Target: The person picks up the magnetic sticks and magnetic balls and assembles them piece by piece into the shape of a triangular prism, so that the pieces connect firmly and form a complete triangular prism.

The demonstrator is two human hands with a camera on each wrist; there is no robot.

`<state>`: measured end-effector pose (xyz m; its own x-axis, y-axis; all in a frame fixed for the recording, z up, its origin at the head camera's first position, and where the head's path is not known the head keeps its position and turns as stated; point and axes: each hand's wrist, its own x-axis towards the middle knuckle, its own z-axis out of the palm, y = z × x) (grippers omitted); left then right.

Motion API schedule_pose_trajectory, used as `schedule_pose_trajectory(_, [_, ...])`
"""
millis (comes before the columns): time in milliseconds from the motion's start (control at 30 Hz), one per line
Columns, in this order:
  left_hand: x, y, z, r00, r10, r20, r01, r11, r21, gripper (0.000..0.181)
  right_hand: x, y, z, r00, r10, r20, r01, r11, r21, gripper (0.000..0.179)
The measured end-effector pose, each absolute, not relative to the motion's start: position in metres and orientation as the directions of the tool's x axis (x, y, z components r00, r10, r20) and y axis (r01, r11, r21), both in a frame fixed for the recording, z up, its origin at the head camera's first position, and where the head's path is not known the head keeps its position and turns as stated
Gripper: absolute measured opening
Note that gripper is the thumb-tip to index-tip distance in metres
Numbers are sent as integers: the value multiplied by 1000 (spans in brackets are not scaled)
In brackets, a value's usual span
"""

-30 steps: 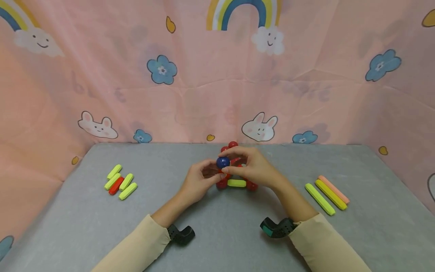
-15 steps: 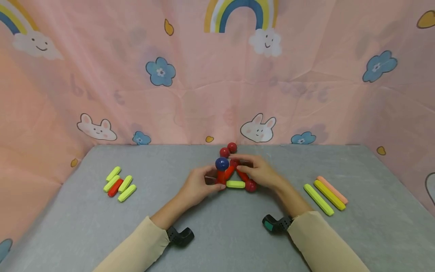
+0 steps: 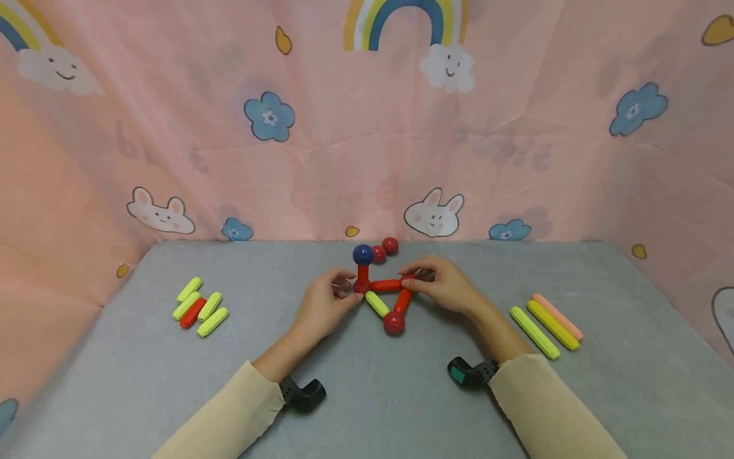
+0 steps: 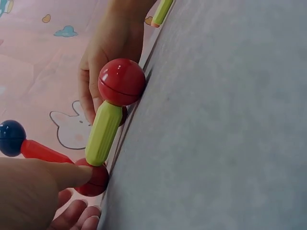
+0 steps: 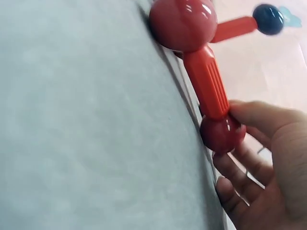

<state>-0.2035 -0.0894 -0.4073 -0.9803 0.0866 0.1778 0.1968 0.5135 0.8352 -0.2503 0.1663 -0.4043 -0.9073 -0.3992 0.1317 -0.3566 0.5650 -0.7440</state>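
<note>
A triangle of red balls and magnetic-looking rods lies mid-table in the head view. Its sides are a yellow-green rod (image 3: 377,305) and two red rods (image 3: 387,285). An upright red rod (image 3: 363,275) rises from the left corner ball and bears a blue ball (image 3: 363,254). My left hand (image 3: 325,306) pinches that left red ball (image 4: 92,180), thumb on its near side. At the right back corner, my right hand (image 3: 444,285) grips another red ball (image 5: 223,134) between thumb and fingers. The front red ball (image 3: 394,322) is untouched.
Two loose red balls (image 3: 390,246) sit behind the triangle. On the left lie several short yellow-green rods (image 3: 213,322) and a short red rod (image 3: 193,313). Long green (image 3: 534,332), yellow (image 3: 553,324) and pink rods (image 3: 557,315) lie on the right. A pink curtain (image 3: 321,172) backs the table.
My right hand has left the blue ball and taken hold of a red corner ball. The triangle has turned, its yellow-green side now slanting and one ball pointing toward me.
</note>
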Motion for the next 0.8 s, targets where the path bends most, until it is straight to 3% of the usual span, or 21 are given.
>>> schedule_pose_trajectory(100, [-203,-88,-401,-984,72,162,175,539,824,24,-248,166,-400,-918,-375,126,-340,585,-737,25])
schedule_pose_trajectory(233, [-195,-82,-389,-982,158,107,182,610,771,19,-237,165,-391,-950,-301,87,-268,634,-726,26])
schedule_pose_trajectory(433, [-178,-71,-382,-943,332,-12,232,683,693,51,-212,160,-390,-980,-176,94,-191,684,-704,24])
schedule_pose_trajectory(533, [-177,-69,-383,-930,367,3,283,711,644,57,-203,161,-394,-975,-192,113,-214,673,-708,22])
schedule_pose_trajectory(800, [-185,-82,-387,-937,348,16,252,646,721,33,-200,166,-412,-908,-363,208,-397,588,-705,26])
